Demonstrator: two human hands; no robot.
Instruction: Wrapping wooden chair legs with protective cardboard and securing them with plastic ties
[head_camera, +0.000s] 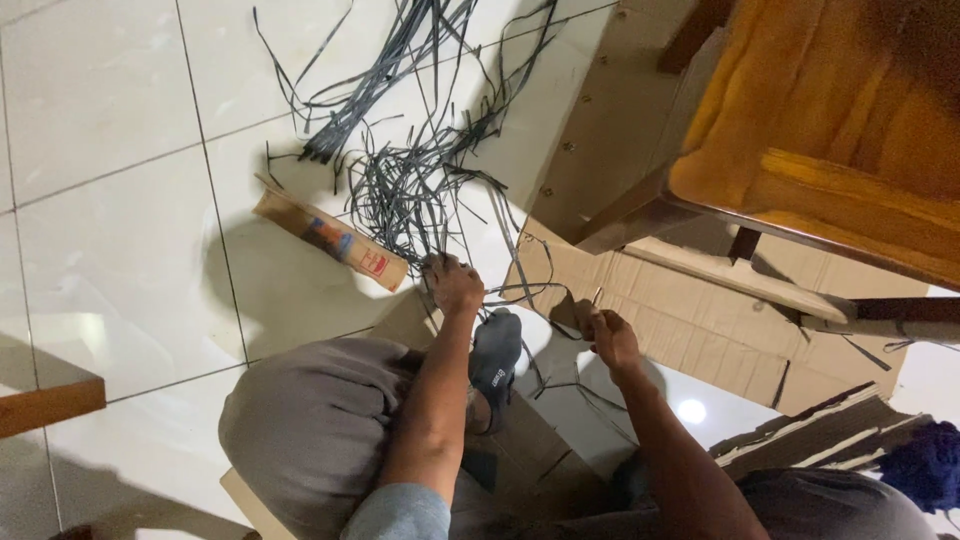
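Left hand (452, 283) closed, knuckles up, pinching thin dark grey plastic strips (405, 185) at the near edge of their tangle on the white tiled floor (110, 200). Right hand (610, 338) closed too, gripping a strand that runs across between the 2 hands. The tangle fans away from the person, its longer strips reaching the top of view. Long narrow brown cardboard box (335, 240) lies just left of the left hand, beside the strips. Flattened brown corrugated cardboard sheet (700, 320) lies to the right, under a wooden chair with orange cushion (830, 120). Grey-socked foot (495, 350) sits between the forearms.
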